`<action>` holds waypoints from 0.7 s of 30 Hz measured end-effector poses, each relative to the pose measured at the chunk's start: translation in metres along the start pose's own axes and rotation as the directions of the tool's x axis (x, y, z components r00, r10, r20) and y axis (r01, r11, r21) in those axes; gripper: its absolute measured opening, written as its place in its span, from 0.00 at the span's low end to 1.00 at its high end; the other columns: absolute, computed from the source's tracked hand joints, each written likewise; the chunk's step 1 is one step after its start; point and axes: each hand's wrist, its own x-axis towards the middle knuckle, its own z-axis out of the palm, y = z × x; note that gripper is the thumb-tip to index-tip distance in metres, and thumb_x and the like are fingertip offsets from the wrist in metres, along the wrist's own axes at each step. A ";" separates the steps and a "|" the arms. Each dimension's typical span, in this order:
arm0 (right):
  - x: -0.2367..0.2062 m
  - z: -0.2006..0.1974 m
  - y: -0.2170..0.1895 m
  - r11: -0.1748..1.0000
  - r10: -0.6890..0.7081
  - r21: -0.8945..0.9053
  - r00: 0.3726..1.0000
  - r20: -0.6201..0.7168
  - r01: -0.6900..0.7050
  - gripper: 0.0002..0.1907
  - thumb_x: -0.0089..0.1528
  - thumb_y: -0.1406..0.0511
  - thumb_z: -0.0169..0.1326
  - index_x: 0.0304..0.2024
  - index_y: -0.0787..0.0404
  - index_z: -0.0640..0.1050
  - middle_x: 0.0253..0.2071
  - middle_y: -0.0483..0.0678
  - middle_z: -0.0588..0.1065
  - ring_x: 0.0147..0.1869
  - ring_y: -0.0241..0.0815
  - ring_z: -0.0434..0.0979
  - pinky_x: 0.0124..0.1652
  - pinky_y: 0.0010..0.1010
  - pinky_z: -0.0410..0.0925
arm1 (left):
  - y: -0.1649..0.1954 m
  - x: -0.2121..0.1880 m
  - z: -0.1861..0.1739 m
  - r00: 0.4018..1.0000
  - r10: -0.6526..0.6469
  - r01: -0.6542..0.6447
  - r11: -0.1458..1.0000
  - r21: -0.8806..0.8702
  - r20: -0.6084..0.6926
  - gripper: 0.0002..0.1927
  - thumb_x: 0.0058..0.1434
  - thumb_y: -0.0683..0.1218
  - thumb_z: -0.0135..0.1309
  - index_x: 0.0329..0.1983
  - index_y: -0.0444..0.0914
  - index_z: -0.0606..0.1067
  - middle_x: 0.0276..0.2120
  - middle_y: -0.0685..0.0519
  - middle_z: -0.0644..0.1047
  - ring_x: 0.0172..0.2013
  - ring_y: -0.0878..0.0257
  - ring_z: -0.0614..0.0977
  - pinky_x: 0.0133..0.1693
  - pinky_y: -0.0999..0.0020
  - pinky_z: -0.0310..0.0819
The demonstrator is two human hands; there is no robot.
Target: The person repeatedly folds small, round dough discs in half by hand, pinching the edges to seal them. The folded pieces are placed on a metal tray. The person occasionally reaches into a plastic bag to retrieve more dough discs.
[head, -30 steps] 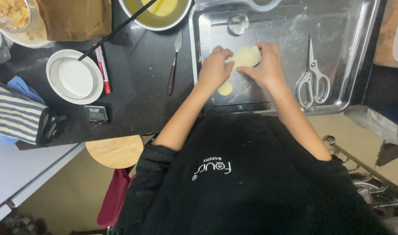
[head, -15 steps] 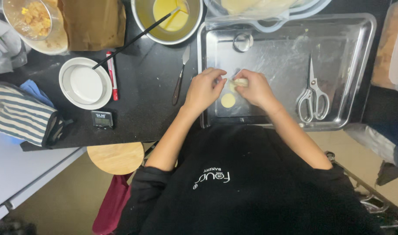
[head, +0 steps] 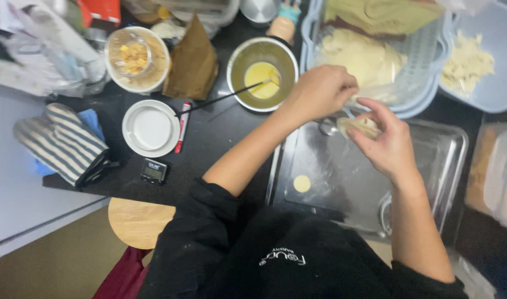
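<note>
A pale floor and a grey ledge edge the dark counter [head: 220,138] at far left, where a striped oven mitt [head: 62,143] lies. Next come a white dish [head: 150,128], a red marker [head: 182,127], a small black timer [head: 154,170] and a metal bowl [head: 263,73] of yellow liquid. The left hand [head: 320,91] is closed, fingertips pinching at the dough piece [head: 359,127]. The right hand [head: 387,144] cups that dough above the floured metal tray [head: 347,177], where a small dough disc [head: 301,183] lies.

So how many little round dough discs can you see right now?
2: one dough disc held in the right hand, one small disc lying on the metal tray. The arms may hide others.
</note>
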 end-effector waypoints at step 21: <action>0.086 0.029 0.005 0.991 0.067 0.125 0.987 -0.144 -0.049 0.30 0.62 0.68 0.62 0.64 0.71 0.70 0.57 0.56 0.73 0.58 0.47 0.75 0.54 0.35 0.69 | -0.007 0.013 -0.032 0.957 0.110 -0.044 0.970 0.239 -0.269 0.14 0.54 0.45 0.56 0.45 0.43 0.74 0.42 0.57 0.76 0.49 0.59 0.80 0.42 0.67 0.79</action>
